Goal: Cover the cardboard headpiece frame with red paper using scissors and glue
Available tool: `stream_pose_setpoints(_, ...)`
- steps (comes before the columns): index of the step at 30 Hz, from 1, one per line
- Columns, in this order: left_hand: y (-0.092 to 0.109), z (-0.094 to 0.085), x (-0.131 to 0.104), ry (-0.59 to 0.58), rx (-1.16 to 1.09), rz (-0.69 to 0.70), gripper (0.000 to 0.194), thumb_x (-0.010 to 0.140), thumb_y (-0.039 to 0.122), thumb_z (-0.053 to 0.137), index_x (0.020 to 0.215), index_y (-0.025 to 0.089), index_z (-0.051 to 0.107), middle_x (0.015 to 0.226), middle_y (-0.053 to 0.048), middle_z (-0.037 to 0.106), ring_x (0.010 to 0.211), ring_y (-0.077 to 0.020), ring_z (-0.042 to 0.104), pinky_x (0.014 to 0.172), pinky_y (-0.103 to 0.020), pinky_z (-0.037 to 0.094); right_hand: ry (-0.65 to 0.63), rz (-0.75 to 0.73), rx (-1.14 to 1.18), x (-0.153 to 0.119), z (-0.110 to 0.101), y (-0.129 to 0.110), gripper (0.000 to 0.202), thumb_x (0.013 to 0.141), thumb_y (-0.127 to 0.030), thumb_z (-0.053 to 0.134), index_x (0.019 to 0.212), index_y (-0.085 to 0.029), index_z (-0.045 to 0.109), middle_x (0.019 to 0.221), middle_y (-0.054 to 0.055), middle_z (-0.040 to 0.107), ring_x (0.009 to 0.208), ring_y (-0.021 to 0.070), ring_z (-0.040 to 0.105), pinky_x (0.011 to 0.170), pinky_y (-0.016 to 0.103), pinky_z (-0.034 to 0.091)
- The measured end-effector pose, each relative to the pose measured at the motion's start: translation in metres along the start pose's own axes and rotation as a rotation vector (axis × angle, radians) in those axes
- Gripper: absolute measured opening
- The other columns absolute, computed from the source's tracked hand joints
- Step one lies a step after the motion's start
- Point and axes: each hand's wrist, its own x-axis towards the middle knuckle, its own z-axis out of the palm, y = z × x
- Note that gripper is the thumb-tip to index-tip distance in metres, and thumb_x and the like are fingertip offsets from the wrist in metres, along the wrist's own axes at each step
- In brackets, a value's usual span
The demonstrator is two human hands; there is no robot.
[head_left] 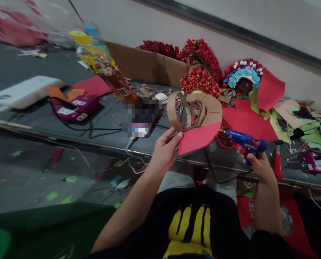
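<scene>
The fingers of my left hand pinch the near-left edge of a round cardboard piece, thumb over the red paper that covers its near part. A looped cardboard strip rises just beyond those fingers. The fingers of my right hand wrap the grip of a blue glue gun; I cannot tell whether the trigger is pressed. Its nozzle points left, towards my other hand, at the piece's right edge, touching or just beside it.

Judging by this, a steady left pinch well clear of the nozzle suits the gluing: a thin, even bead along the rim, the paper kept flat. The cord, hanging left of and below my right fingers, should stay slack, free of the worktop edge.
</scene>
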Motion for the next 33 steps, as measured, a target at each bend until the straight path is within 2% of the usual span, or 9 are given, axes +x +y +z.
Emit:
stream_pose_setpoints(10,-0.0009,-0.0013,0.0006,-0.003,0.007,-0.002,0.045,0.057,0.025,0.08,0.1,0.017,0.068,0.089,-0.006,0.073,0.084,-0.0199,0.068,0.07,-0.027,0.057,0.035,0.009,0.004,-0.0068,-0.0009,-0.008,0.044,0.063,-0.061,0.067,0.082,-0.021,0.065,0.073,0.004,0.068,0.059,0.0152,0.056,0.053,0.027,0.045)
stream_pose_setpoints(18,0.0007,-0.0008,-0.0013,0.015,0.007,-0.014,0.045,0.055,0.025,0.081,0.098,0.017,0.069,0.089,-0.006,0.073,0.076,-0.0182,0.069,0.062,-0.023,0.056,0.054,0.006,-0.008,-0.0084,-0.0019,-0.0062,0.044,0.062,-0.06,0.07,0.083,-0.021,0.065,0.073,0.004,0.068,0.069,0.0195,0.063,0.057,0.028,0.047)
stream_pose_setpoints(28,-0.0007,-0.0003,-0.0001,0.007,0.02,-0.01,0.045,0.056,0.026,0.08,0.098,0.017,0.069,0.091,-0.007,0.073,0.084,-0.0213,0.068,0.069,-0.028,0.057,0.054,-0.001,-0.005,-0.0057,-0.0035,-0.0059,0.04,0.064,-0.056,0.07,0.083,-0.021,0.066,0.072,0.004,0.067,0.06,0.0154,0.057,0.055,0.027,0.046)
stream_pose_setpoints(33,-0.0023,-0.002,0.0009,-0.012,0.014,-0.003,0.046,0.057,0.026,0.081,0.1,0.017,0.068,0.092,-0.006,0.073,0.083,-0.0197,0.069,0.071,-0.027,0.056,0.052,-0.015,-0.017,-0.0047,-0.0044,-0.0057,0.039,0.065,-0.055,0.069,0.083,-0.021,0.066,0.071,0.003,0.067,0.058,0.0141,0.054,0.053,0.026,0.045)
